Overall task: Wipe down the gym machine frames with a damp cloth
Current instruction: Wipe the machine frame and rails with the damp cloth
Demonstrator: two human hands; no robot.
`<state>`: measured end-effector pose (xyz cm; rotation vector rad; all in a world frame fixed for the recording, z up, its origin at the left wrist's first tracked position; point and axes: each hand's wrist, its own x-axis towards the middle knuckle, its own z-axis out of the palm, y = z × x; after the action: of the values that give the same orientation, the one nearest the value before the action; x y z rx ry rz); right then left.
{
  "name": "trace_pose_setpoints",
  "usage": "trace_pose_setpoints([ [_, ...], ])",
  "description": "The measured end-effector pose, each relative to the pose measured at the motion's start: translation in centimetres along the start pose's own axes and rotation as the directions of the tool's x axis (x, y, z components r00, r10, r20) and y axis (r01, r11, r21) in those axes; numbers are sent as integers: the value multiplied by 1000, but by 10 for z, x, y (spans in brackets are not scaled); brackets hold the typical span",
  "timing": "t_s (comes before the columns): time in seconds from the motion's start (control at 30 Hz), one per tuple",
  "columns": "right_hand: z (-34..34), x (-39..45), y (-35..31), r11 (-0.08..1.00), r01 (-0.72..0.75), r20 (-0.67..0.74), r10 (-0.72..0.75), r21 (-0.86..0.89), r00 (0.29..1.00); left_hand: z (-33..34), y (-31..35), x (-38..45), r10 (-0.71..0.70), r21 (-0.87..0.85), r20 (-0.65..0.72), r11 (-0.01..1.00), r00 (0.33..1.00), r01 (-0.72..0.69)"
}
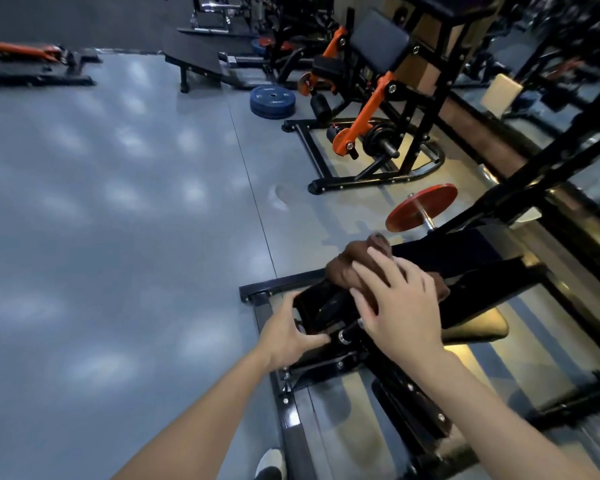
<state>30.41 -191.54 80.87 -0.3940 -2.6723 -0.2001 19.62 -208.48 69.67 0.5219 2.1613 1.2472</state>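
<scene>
My left hand (293,336) gripped the frame's (312,313) near edge, bracing it. My right hand (400,303) lay open, fingers spread flat on the brown cloth (342,273) bunched atop the frame. Soft and limp, it probably wiped best pressed under a flat palm. A red plate (421,206) stood beyond.

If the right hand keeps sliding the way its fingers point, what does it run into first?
The right hand points up-left along the black pad, pressing the brown cloth. Past the cloth and the pad's edge only grey floor shows; the red weight plate sits off to the right, though depth is unclear.
</scene>
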Motion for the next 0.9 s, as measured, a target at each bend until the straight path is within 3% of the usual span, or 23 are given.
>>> trace_pose_setpoints([
  [0.07,4,-8,-13,994,-109,-48,109,15,993,3,-3,0,4,-9,-6,1000,1000,-4],
  [0.1,12,-16,-22,997,-82,-47,82,0,996,4,-3,-1,5,-4,-17,1000,1000,-5],
  [0.17,31,-25,-43,994,106,39,-105,-28,994,4,-2,-1,-4,1,-30,1000,1000,4],
  [0.23,45,-29,-56,949,311,147,-302,-46,942,7,-9,4,33,1,-15,999,999,-33],
  [0.3,43,-20,-48,908,414,179,-399,-58,899,9,-12,6,12,-28,-5,1000,1000,-12],
  [0.37,27,-5,-26,928,366,112,-358,-63,927,8,-9,5,-20,-55,-24,998,1000,19],
  [0.43,8,5,-1,984,166,13,-166,-57,986,6,-10,4,-6,-44,-22,999,1000,5],
  [0.53,0,2,-4,995,-94,-83,95,22,992,6,-13,3,-12,-38,-14,999,1000,11],
  [0.57,7,-4,-14,996,-85,-79,86,18,993,8,-14,4,-14,-44,-18,999,1000,14],
  [0.63,24,-21,-36,993,117,8,-116,-20,993,9,-12,4,-28,-46,-15,999,1000,27],
  [0.7,36,-32,-50,936,352,131,-347,-18,929,10,-13,7,-24,-52,-3,998,1000,24],
  [0.77,31,-26,-42,897,441,170,-431,-24,886,10,-14,8,-21,-45,-5,999,1000,21],
  [0.83,18,-11,-24,930,362,104,-355,-61,929,9,-12,8,-24,-55,-23,998,999,23],
  [0.9,4,1,-2,986,151,4,-151,-72,989,7,-12,7,-14,-47,-20,999,1000,13],
])
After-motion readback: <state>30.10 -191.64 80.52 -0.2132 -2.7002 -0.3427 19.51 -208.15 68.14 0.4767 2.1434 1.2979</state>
